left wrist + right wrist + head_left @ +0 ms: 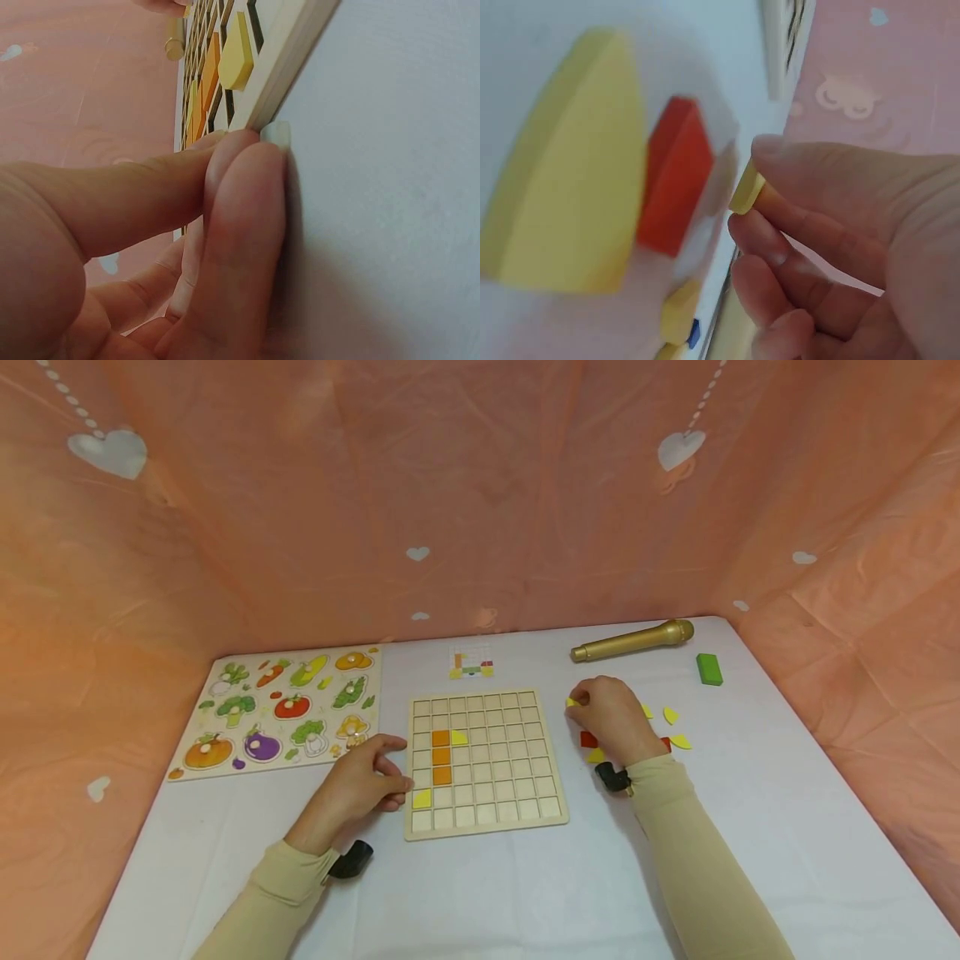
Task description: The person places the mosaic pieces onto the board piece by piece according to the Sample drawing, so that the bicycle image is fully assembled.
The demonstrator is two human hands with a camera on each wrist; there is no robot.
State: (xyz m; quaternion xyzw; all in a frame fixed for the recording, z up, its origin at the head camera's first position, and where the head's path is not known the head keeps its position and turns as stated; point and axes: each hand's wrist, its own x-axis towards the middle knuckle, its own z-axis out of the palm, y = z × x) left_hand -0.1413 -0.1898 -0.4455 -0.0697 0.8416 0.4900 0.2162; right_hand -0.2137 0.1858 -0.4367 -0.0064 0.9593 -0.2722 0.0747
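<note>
A square wooden grid board (487, 828) lies before me, with several orange squares (441, 757) in one column. One yellow piece (458, 737) adjoins the top orange square; another yellow piece (422, 798) is near the lower left. My left hand (360, 787) touches the board's left edge with thumb and fingertips, seen close up in the left wrist view. Right of the board, my right hand (611, 714) pinches a small yellow piece (747, 189) between thumb and fingers. Below it lie a red piece (676, 176) and a larger-looking yellow piece (574, 169), partly hidden in the head view.
Several yellow pieces (679, 742) lie right of my right hand. Farther back are a gold microphone (633, 641) and a green block (708, 669). A small pattern card (471, 662) sits behind the board, and a vegetable puzzle (255, 706) at the left.
</note>
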